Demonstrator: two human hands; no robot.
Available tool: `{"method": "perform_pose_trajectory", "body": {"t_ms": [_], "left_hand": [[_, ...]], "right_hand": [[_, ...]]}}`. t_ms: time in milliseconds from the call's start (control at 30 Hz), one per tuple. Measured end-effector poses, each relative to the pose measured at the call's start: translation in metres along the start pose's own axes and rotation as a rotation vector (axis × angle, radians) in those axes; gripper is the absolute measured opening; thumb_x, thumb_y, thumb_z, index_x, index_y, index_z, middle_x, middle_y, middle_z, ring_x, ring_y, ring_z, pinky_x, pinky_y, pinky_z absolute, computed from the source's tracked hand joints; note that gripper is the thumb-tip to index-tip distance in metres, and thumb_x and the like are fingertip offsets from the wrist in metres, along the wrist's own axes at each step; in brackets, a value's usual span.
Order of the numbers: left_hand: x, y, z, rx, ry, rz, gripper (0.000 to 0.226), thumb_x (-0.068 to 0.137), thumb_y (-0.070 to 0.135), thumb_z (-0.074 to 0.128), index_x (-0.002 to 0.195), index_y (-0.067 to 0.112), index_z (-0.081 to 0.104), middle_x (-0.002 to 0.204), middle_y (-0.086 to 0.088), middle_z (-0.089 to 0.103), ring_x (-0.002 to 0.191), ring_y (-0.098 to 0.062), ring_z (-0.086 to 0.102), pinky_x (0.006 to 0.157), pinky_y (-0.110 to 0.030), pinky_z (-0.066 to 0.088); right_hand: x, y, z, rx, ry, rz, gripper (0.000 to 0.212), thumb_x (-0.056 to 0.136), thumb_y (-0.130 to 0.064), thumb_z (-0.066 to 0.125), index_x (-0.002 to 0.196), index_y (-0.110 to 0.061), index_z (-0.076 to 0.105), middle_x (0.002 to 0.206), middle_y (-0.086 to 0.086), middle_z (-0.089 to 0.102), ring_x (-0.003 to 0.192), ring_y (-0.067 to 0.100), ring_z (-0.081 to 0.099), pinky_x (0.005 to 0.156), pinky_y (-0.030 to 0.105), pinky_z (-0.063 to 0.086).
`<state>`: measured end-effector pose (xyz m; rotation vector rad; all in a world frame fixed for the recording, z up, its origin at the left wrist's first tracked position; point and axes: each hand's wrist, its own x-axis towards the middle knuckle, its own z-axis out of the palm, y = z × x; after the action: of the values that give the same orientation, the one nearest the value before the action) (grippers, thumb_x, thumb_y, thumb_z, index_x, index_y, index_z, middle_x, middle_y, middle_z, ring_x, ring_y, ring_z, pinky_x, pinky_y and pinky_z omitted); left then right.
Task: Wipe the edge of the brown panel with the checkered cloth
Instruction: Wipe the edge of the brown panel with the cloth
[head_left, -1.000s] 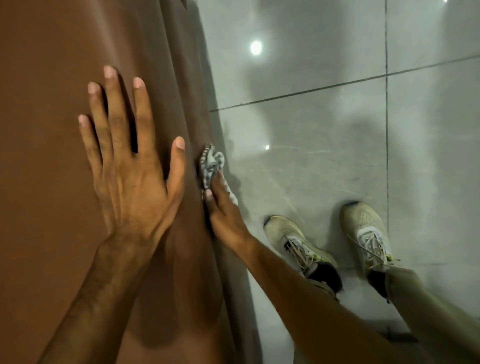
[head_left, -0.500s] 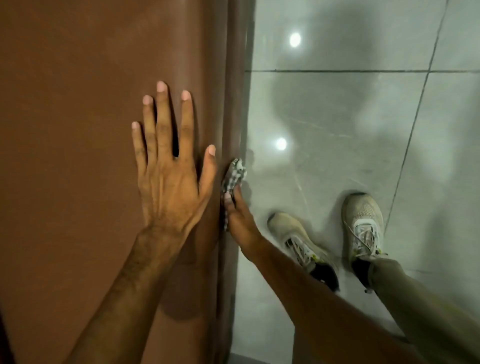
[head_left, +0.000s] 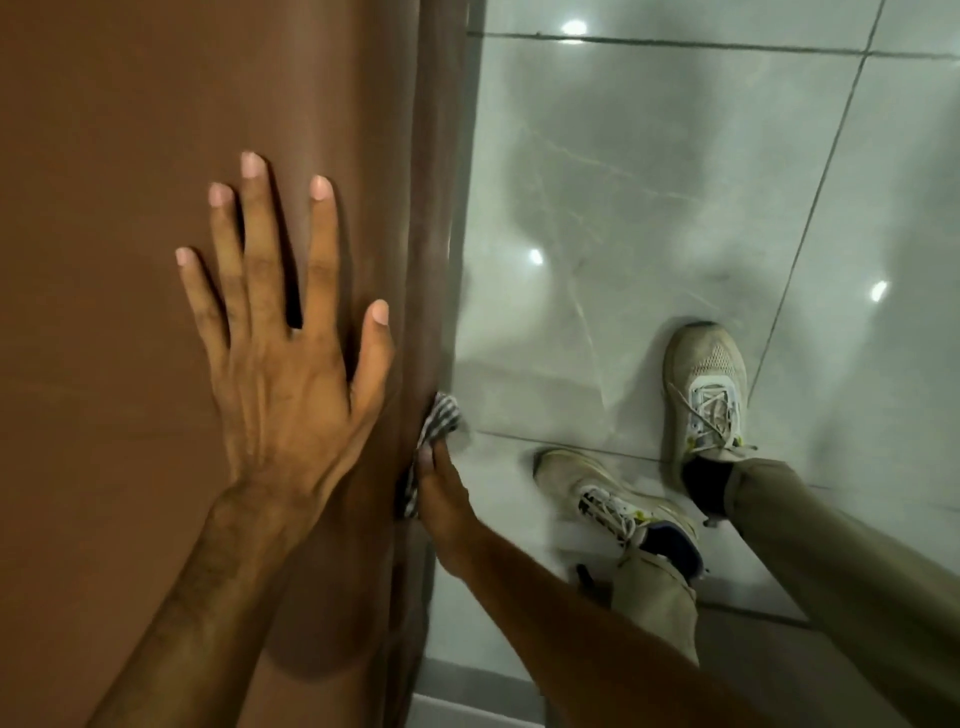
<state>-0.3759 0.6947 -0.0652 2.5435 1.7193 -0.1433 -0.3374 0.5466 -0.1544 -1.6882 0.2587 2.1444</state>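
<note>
Against the brown panel (head_left: 130, 260), left hand (head_left: 283, 384) spread; right hand (head_left: 441, 499) pinches checkered cloth (head_left: 439, 418).

The panel edge (head_left: 436, 234) runs bare above the checkered cloth (head_left: 439, 421); two shoes (head_left: 706, 389) crowd the floor (head_left: 623, 182) beside it.

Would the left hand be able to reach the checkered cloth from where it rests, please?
Probably yes: the left hand lies flat on the brown panel, its thumb near the checkered cloth, nothing between, though the right hand holds the cloth.
</note>
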Motion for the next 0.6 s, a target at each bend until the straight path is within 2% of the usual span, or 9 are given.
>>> {"method": "perform_pose_trajectory", "body": {"t_ms": [100, 233, 367, 433, 467, 500, 533, 600], "left_hand": [[-0.02, -0.003, -0.001, 0.005, -0.027, -0.038, 0.069, 0.117, 0.042, 0.036, 0.176, 0.013, 0.017, 0.181, -0.027, 0.012, 0.17, -0.046, 0.009, 0.137, -0.069, 0.01], [-0.031, -0.003, 0.003, 0.054, -0.017, -0.027, 0.07, 0.116, 0.045, 0.036, 0.176, 0.014, 0.017, 0.181, -0.028, 0.015, 0.169, -0.047, 0.013, 0.136, -0.07, 0.012], [-0.031, -0.004, 0.009, 0.07, 0.007, -0.06, 0.071, 0.114, 0.048, 0.035, 0.176, 0.017, 0.018, 0.181, -0.025, 0.018, 0.169, -0.045, 0.016, 0.136, -0.07, 0.014], [-0.028, 0.001, 0.007, 0.051, -0.01, -0.055, 0.071, 0.114, 0.051, 0.034, 0.176, 0.018, 0.021, 0.181, -0.023, 0.02, 0.169, -0.043, 0.018, 0.136, -0.068, 0.014], [-0.029, 0.003, 0.002, 0.037, -0.008, -0.086, 0.07, 0.114, 0.051, 0.035, 0.175, 0.018, 0.024, 0.181, -0.022, 0.022, 0.169, -0.041, 0.019, 0.137, -0.065, 0.014], [-0.032, 0.006, -0.003, 0.014, 0.011, -0.141, 0.07, 0.114, 0.051, 0.038, 0.174, 0.018, 0.028, 0.181, -0.021, 0.023, 0.169, -0.04, 0.02, 0.137, -0.062, 0.012], [-0.037, 0.007, -0.009, -0.007, 0.03, -0.197, 0.069, 0.113, 0.05, 0.041, 0.173, 0.018, 0.032, 0.181, -0.02, 0.025, 0.169, -0.039, 0.021, 0.137, -0.06, 0.011], [-0.051, 0.009, -0.018, -0.034, 0.051, -0.301, 0.068, 0.111, 0.048, 0.044, 0.172, 0.019, 0.035, 0.181, -0.017, 0.027, 0.17, -0.036, 0.021, 0.137, -0.058, 0.011]], "right_hand": [[-0.023, 0.02, 0.011, 0.061, -0.058, -0.047, 0.054, 0.115, -0.039, 0.039, 0.168, -0.038, 0.03, 0.174, -0.002, 0.043, 0.159, 0.02, 0.043, 0.134, 0.044, 0.035], [-0.002, 0.001, 0.013, 0.12, 0.04, -0.189, 0.056, 0.109, -0.05, 0.05, 0.164, -0.042, 0.041, 0.166, -0.005, 0.054, 0.151, 0.017, 0.053, 0.129, 0.043, 0.044], [0.014, 0.015, 0.015, -0.023, 0.102, -0.073, 0.057, 0.11, -0.055, 0.043, 0.165, -0.042, 0.037, 0.159, 0.01, 0.059, 0.143, 0.034, 0.06, 0.121, 0.053, 0.051], [0.011, 0.038, 0.016, -0.031, 0.126, -0.02, 0.053, 0.113, -0.04, 0.046, 0.165, -0.034, 0.039, 0.15, 0.016, 0.063, 0.128, 0.035, 0.067, 0.108, 0.053, 0.06], [0.006, 0.047, 0.017, -0.035, 0.116, -0.011, 0.049, 0.113, -0.031, 0.049, 0.161, -0.028, 0.045, 0.144, 0.019, 0.066, 0.116, 0.032, 0.069, 0.093, 0.048, 0.065], [0.002, 0.051, 0.016, -0.068, 0.115, -0.001, 0.044, 0.111, -0.025, 0.052, 0.155, -0.023, 0.052, 0.141, 0.023, 0.067, 0.107, 0.031, 0.069, 0.076, 0.039, 0.064], [-0.003, 0.053, 0.015, -0.143, 0.138, 0.008, 0.041, 0.109, -0.024, 0.055, 0.15, -0.02, 0.057, 0.139, 0.024, 0.069, 0.104, 0.033, 0.07, 0.067, 0.033, 0.062], [-0.012, 0.049, 0.0, -0.32, 0.152, 0.025, 0.039, 0.105, -0.026, 0.06, 0.143, -0.016, 0.061, 0.123, 0.021, 0.073, 0.097, 0.035, 0.073, 0.065, 0.036, 0.062]]}}
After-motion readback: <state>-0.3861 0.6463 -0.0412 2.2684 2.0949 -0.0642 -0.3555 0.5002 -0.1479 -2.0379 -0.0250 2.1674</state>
